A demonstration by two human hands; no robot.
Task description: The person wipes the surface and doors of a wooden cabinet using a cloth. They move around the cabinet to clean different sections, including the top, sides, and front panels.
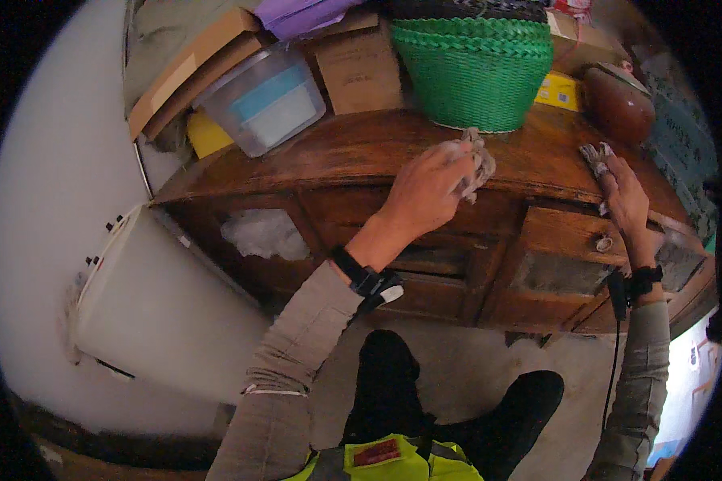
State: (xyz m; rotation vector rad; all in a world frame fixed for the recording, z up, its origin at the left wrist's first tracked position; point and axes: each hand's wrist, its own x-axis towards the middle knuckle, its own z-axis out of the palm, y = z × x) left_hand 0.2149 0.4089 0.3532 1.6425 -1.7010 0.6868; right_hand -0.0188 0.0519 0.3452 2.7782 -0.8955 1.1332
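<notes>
My left hand [424,186] grips a crumpled greyish cloth [483,167] over the front of a dark wooden cabinet top [349,150], just before a green woven basket [475,72]. Farther right, my right hand [627,195] has its fingers around another pale cloth [595,157], which lies against the cabinet top near its front edge. Below that hand sits a drawer with a round knob [603,243]. Both wrists carry black straps with small devices.
Along the back of the top stand a clear plastic bin [271,102], a cardboard box [361,75], a yellow box [558,91] and a brown rounded jar [618,102]. A white appliance-like box [168,300] stands at the left. My dark-clad legs [385,379] are below the cabinet.
</notes>
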